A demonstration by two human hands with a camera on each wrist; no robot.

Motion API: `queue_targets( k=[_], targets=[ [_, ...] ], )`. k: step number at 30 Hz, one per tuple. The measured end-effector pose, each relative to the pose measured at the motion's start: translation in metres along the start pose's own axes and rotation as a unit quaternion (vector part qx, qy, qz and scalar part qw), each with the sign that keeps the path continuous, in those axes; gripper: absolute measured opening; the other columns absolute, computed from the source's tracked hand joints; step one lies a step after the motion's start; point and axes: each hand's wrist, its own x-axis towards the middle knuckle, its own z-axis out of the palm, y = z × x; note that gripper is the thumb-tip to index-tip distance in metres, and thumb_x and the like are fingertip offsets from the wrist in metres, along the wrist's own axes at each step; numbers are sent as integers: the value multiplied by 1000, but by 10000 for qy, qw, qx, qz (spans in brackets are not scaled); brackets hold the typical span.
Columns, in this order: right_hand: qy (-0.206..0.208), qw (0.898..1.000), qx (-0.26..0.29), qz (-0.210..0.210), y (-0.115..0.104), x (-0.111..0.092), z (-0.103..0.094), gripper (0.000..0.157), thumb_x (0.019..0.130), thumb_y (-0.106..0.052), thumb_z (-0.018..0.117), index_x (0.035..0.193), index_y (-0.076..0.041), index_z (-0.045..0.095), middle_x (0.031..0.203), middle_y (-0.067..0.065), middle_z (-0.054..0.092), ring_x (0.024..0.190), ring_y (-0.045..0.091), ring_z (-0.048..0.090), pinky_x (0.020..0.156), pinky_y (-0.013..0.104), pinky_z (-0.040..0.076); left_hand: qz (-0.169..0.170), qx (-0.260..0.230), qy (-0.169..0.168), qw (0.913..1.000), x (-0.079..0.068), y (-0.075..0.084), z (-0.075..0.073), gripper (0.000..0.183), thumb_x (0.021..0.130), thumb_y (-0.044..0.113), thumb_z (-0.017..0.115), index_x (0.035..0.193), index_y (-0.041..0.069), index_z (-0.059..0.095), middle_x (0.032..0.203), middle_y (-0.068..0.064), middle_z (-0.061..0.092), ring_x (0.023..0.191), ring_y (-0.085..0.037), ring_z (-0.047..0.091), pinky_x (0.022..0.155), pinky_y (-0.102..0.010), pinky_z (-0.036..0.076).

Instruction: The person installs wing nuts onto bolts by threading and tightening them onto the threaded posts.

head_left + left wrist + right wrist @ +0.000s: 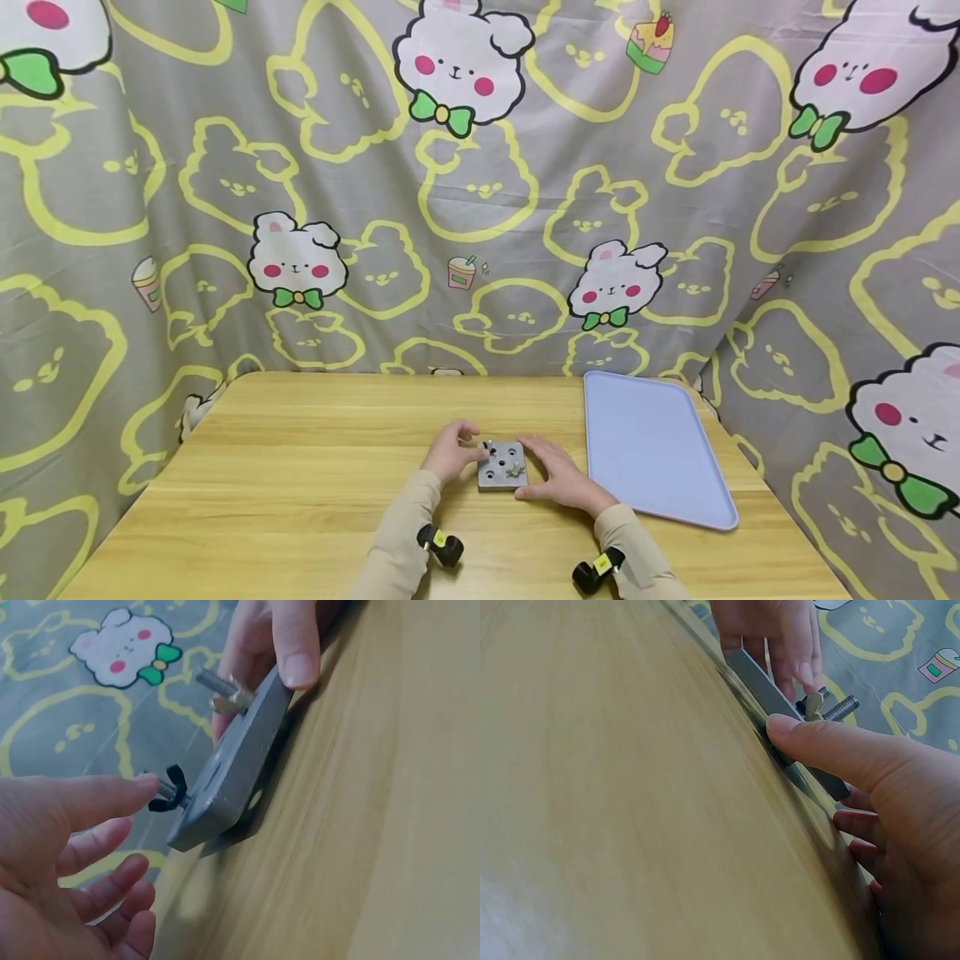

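Observation:
A square grey metal plate (pixel 492 481) with several holes lies on the table, two threaded bolts rising from it. One carries a black wing nut (pixel 171 789), the other a brass-coloured wing nut (pixel 232 700). My right hand (pixel 561 478) grips the plate from the right, thumb (pixel 784 725) along the near edge and fingers round the side. At the far left corner, my left hand (pixel 448 452) touches the bolt of the black wing nut with its thumb (pixel 120 796). The other left fingers are loosely bent and hold nothing.
A pale blue tray (pixel 652 450) lies to the right on the wooden table (pixel 285 500), past my right hand. Behind the table hangs a grey patterned curtain (pixel 375 192). Each sleeve wears a small black wrist camera, the left one (pixel 442 546) and the right one (pixel 597 572).

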Motion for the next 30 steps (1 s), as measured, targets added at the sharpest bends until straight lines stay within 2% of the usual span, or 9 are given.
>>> queue_targets(
  k=[5,13,19,30],
  targets=[
    [29,10000,3,-13,-1,1,0,94,78,-49,76,152,-12,32,158,22,28,147,46,19,116,68,12,31,57,239,9997,-9,4,-3,32,81,12,77,106,-1,63,106,-18,63,96,-30,61,85,-41,52],
    [55,9999,37,-97,0,2,-1,94,79,-49,76,152,-10,32,157,21,30,147,43,21,117,67,13,287,247,324,9988,-19,8,0,23,79,9,76,99,0,71,100,-17,69,87,-24,63,77,-35,52],
    [63,9999,18,-102,-1,2,-1,93,79,-48,76,152,-10,32,157,20,30,147,44,20,117,67,13,433,273,340,9981,-21,4,5,24,79,7,76,100,-1,72,99,-19,69,89,-28,66,77,-38,54],
    [56,9999,40,-125,1,0,0,93,79,-48,76,152,-11,32,157,20,31,146,45,21,116,68,13,317,454,421,9976,-19,1,14,24,79,10,78,103,5,75,102,-16,71,93,-28,66,80,-40,54]
  ],
)
